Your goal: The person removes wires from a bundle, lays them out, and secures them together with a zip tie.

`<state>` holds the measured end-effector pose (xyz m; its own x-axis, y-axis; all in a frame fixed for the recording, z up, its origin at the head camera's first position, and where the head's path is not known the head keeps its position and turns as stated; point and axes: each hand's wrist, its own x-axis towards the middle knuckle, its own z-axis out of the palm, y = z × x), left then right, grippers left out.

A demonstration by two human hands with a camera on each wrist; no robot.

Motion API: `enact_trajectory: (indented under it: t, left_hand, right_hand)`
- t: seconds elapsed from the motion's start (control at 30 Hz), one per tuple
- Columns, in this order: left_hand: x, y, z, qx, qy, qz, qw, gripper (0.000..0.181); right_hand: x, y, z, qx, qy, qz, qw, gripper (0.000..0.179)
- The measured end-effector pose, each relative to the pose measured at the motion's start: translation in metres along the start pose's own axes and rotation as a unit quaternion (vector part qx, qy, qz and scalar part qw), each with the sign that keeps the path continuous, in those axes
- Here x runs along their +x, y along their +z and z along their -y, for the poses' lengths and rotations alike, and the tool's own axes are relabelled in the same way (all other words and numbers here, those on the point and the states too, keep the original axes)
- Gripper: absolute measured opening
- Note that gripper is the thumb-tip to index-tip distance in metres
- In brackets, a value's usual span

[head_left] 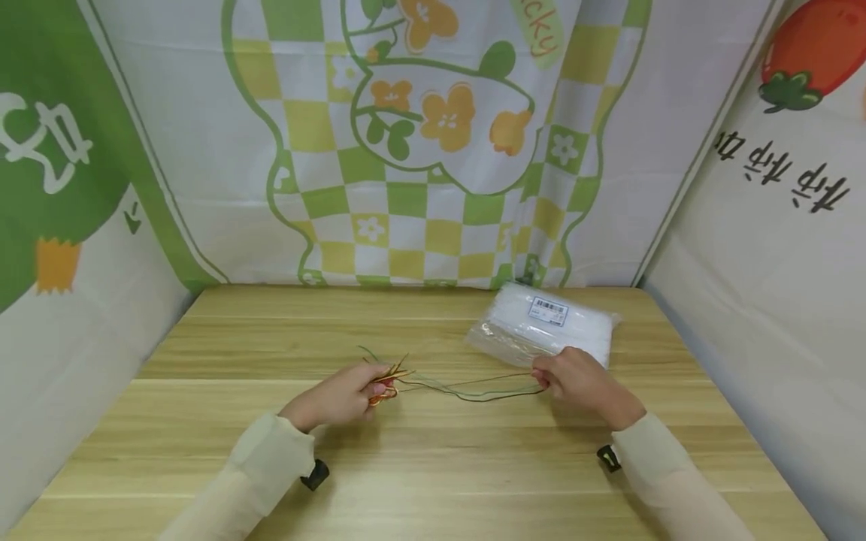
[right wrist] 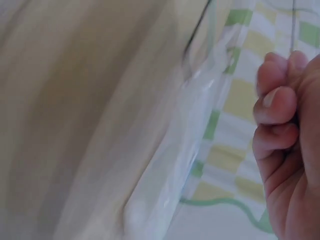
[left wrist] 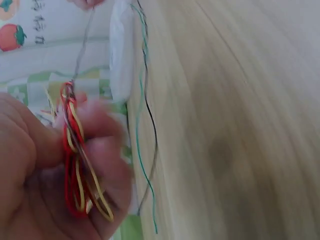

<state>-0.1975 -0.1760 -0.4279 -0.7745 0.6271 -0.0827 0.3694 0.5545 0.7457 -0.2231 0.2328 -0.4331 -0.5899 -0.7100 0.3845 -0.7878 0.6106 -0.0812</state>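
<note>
A small looped bundle of red, yellow and brown cords (left wrist: 74,150) is gripped between the thumb and fingers of my left hand (head_left: 338,394), above the table. To the right, my right hand (head_left: 577,382) has its fingers curled and pinches the far end of a thin brown cord (head_left: 473,381), which runs nearly straight from the bundle. A green cord (left wrist: 139,135) and a dark cord (left wrist: 152,122) sag between the hands. In the right wrist view, the curled fingers (right wrist: 277,105) hide the pinched cord end.
A clear plastic package (head_left: 514,319) with white contents and a barcode label lies behind my right hand. The wooden table (head_left: 433,466) meets a patterned curtain (head_left: 433,240) at its back edge, and cloth walls stand on both sides.
</note>
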Motion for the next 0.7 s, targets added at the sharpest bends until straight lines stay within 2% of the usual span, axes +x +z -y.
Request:
enact_trajectory:
  t: [0.2,0.33,0.43,0.5,0.6,0.67,0.7]
  left_hand:
    - [-0.001,-0.002,-0.001,0.020,0.021,0.001,0.9996,0.020]
    - [-0.006,-0.002,-0.004,0.027,0.006,0.008,0.9996,0.024]
    - [-0.008,0.002,-0.005,0.068,0.004,0.010,0.9976,0.028]
    - [-0.009,0.004,-0.006,0.096,-0.009,0.002,0.9953,0.034]
    - [-0.011,0.005,-0.007,0.124,-0.036,-0.020,0.9914,0.056]
    - [-0.012,0.004,-0.007,0.132,-0.037,-0.027,0.9902,0.061]
    - [-0.012,0.003,-0.006,0.137,-0.025,-0.025,0.9900,0.053]
  right_hand:
    - [-0.007,0.002,-0.002,0.017,0.024,0.041,0.9987,0.036]
    - [-0.008,0.005,0.001,0.025,0.039,0.064,0.9969,0.038]
    - [-0.010,0.009,0.004,0.027,0.045,0.077,0.9957,0.038]
    - [-0.010,0.009,0.005,0.027,0.046,0.078,0.9955,0.039]
    - [-0.009,0.009,0.006,0.026,0.046,0.078,0.9955,0.039]
    - [-0.007,0.008,0.006,0.027,0.046,0.080,0.9954,0.039]
    - [-0.006,0.007,0.007,0.027,0.046,0.081,0.9953,0.039]
